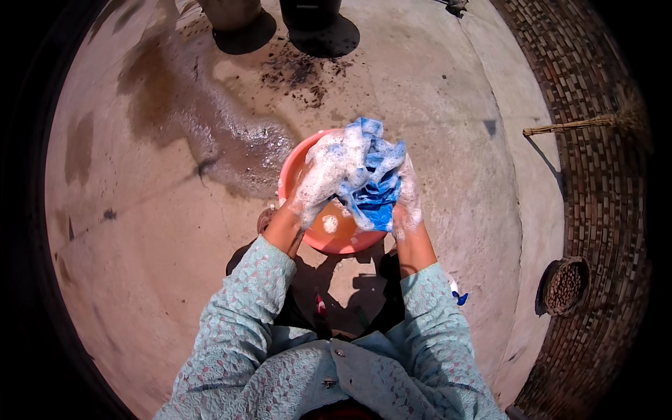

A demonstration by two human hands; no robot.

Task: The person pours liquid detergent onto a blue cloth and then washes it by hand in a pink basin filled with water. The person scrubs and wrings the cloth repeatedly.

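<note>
A bunched blue cloth, wet and thick with white suds, is held up between my two hands over a pink basin. Foam covers my left hand almost entirely; it grips the cloth's left side, its fingers mostly buried in suds. On the cloth's right side, my right hand is closed around the fabric, also foamy, with its fingers largely behind the folds. Below the cloth, brownish water with a few clumps of foam shows in the basin, which stands on the concrete ground in front of me.
A wet, sudsy puddle spreads left of the basin. Two pots, one pale and one black, stand at the far side near dark crumbs. Along the right run brick paving, a straw broom and a round basket of small brown lumps.
</note>
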